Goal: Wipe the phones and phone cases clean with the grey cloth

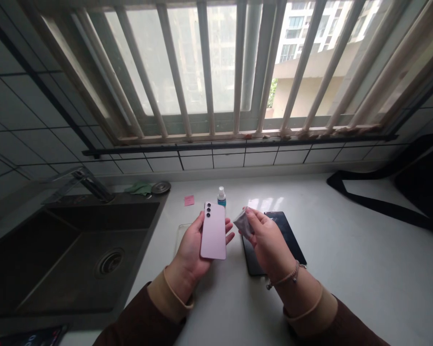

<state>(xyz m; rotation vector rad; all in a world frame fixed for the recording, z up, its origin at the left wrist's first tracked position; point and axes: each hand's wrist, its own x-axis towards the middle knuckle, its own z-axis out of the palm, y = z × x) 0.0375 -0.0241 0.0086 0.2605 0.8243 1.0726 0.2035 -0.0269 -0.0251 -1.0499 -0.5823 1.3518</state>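
Note:
A pale pink smartphone (213, 235) lies back side up in my left hand (191, 252), its three camera lenses at the top left. My left thumb rests along one edge, and fingertips show past the other. To the right of the phone, my right hand (265, 238) pinches a folded grey cloth (243, 224) between thumb and fingers. The cloth is apart from the phone. Under my right hand lies a black tablet (286, 230) on the white counter. Behind the phone stands a small bottle (221, 196) with a white cap and blue-green lower part, partly hidden.
A clear phone case (180, 235) lies partly behind my left hand, near a pink sticky note (189, 200). At left is a dark sink (144, 240) with a faucet (90, 182), a green cloth (139, 189) and a metal strainer (161, 188). A black strap (375, 199) lies at right.

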